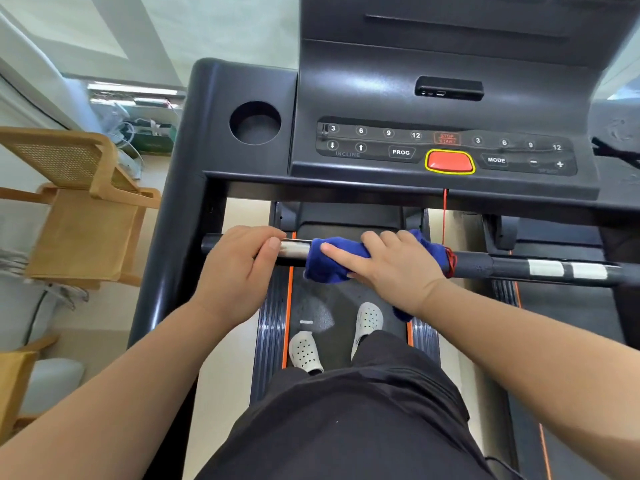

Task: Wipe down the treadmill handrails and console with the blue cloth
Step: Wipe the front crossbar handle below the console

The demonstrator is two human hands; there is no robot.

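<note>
Across the front of the treadmill, just below the console, runs a black foam-covered handrail (485, 266) with one bare chrome stretch. We stand on the dark running belt (322, 299), facing it. A crumpled blue terry cloth (329, 268) is wrapped over the handrail just right of the chrome, with a loose tail hanging below the wrist. We judge it is folded round the bar so that one pass cleans top, front and underside together.

Left hand (239, 268): fingers curled over the far side of the handrail, thumb lying along the chrome. It holds the rail and no cloth; likely a brace against the push of the wiping hand.

Right hand (394, 265): closed round the cloth and the handrail beneath it, fingers hooked over the top, thumb stretched leftward on the cloth.

Our hands are near each other but apart, with chrome showing between them.

A thin red safety cord (450, 264) drops from the console edge and is wound round the handrail just right of the cloth. Risk: a rightward stroke could snag it.

Neither hand touches the dark grey plastic console (381, 98), with its red yellow-rimmed stop button (449, 162) and round cup holder (255, 123). We cannot tell whether it has been wiped.
</note>
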